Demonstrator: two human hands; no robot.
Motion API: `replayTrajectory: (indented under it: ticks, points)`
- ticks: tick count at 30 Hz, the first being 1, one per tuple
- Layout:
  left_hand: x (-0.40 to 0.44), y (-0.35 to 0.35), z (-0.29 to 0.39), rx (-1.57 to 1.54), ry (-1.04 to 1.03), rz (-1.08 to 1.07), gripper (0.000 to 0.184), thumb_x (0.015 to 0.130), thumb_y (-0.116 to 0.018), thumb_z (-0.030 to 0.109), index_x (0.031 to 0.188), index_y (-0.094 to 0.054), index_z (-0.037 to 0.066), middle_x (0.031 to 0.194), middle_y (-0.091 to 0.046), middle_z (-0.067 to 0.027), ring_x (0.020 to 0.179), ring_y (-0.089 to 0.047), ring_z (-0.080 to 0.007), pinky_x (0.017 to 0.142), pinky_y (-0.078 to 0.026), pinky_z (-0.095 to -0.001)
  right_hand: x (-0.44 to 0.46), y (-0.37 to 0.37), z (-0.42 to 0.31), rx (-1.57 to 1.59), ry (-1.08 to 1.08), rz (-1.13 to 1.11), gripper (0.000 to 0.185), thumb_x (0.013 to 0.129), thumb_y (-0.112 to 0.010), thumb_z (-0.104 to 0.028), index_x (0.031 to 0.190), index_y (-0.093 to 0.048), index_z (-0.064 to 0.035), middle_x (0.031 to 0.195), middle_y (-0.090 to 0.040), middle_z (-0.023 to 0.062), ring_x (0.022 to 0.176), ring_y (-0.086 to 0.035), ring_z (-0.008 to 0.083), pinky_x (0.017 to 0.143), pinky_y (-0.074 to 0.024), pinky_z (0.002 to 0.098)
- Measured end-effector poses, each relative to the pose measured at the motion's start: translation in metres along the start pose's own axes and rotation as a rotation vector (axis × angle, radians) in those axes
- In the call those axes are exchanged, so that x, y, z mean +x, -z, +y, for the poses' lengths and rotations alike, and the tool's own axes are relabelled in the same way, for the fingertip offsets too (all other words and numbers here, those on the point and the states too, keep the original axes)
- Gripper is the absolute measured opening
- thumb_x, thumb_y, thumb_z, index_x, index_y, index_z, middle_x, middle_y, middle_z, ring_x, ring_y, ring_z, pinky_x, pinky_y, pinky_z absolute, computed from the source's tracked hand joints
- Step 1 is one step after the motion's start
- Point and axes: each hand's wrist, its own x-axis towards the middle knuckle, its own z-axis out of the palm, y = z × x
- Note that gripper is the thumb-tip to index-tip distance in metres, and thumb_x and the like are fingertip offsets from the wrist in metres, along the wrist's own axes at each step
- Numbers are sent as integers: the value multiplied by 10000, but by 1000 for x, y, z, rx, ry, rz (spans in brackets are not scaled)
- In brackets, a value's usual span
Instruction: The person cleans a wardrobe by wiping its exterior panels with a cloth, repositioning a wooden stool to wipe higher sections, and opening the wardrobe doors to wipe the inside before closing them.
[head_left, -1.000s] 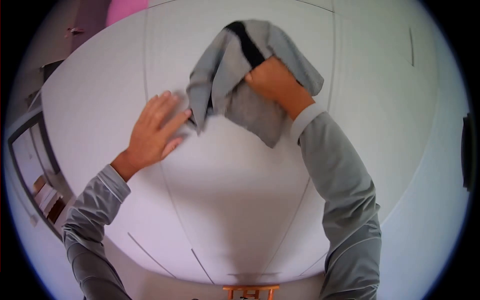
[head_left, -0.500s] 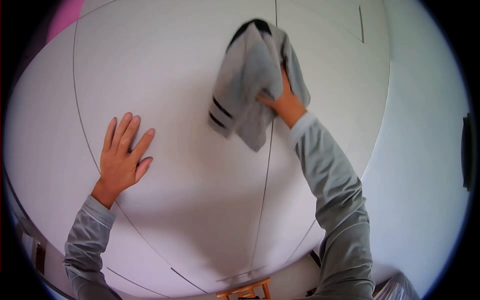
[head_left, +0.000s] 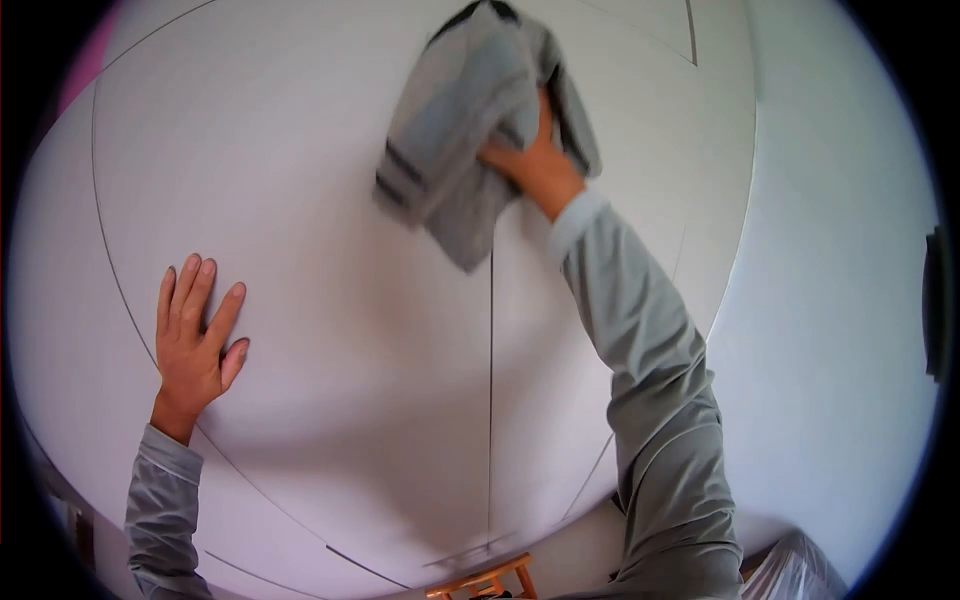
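Head view, cloth: a grey cloth [head_left: 450,110] with dark stripes is bunched in the upper middle, its lower corner hanging free over the white cabinet doors [head_left: 300,180]; its edges are blurred.
Right hand: the right hand [head_left: 545,170] has hold of the cloth, thumb towards its near side; the fingers are partly closed, their tips hidden in the folds, so how tightly they close I cannot tell.
Left hand: the left hand [head_left: 192,350] holds nothing; its fingers [head_left: 228,307] are spread wide and appear to lie against the doors, well apart from the cloth.
Door seam: a dark vertical seam [head_left: 491,350] runs down below the cloth.
Step in hand: judging by the pose, the cloth is being worked over the door surface, with the left palm probably bracing.
Next move calls for: any further pass would need a sure hold on the bunched part, even contact, and the loose corner kept from folding under.
Surroundings: a wooden stool [head_left: 523,577] shows at the bottom, clear plastic sheeting [head_left: 795,570] at lower right.
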Motion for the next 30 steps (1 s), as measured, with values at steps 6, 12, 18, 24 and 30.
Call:
replayTrajectory:
  ticks: [6,12,18,24,30]
  points:
    - [-4,-5,-4,15,-17,-6,494,924,-512,282,1386,-511,107,1504,-359,-183,1410,-316,-372,1155,-217,-558,-29,29,-52,-58,300,-66,866,757,-727,-335,1482,-318,-94,1528,-308,172,1412,-263,389,1193,-167,437]
    - [-3,-2,-1,34,-49,5,494,939,-488,298,1402,-497,124,1517,-347,-173,1417,-308,-365,1160,-204,-556,26,38,7,-31,-55,-106,966,684,-779,-393,1481,-318,-99,1537,-300,164,1417,-262,375,1188,-179,442]
    - [8,7,12,137,-61,23,478,966,-438,325,1417,-486,174,1533,-341,-128,1426,-303,-334,1170,-209,-535,69,72,68,-36,-175,-161,957,701,-761,-456,1484,-325,-121,1523,-336,158,1410,-287,361,1168,-230,428]
    - [20,15,22,147,-75,8,467,986,-408,333,1413,-490,166,1516,-365,-142,1414,-324,-354,1153,-230,-550,47,129,106,39,-238,-110,928,755,-756,-397,1497,-289,-90,1510,-356,148,1411,-298,325,1160,-242,398]
    - [16,10,11,159,-75,-23,484,997,-368,318,1452,-430,166,1537,-316,-156,1421,-301,-376,1147,-221,-574,8,177,154,331,-398,17,903,809,-750,-339,1509,-253,-59,1498,-377,137,1411,-309,288,1152,-254,369]
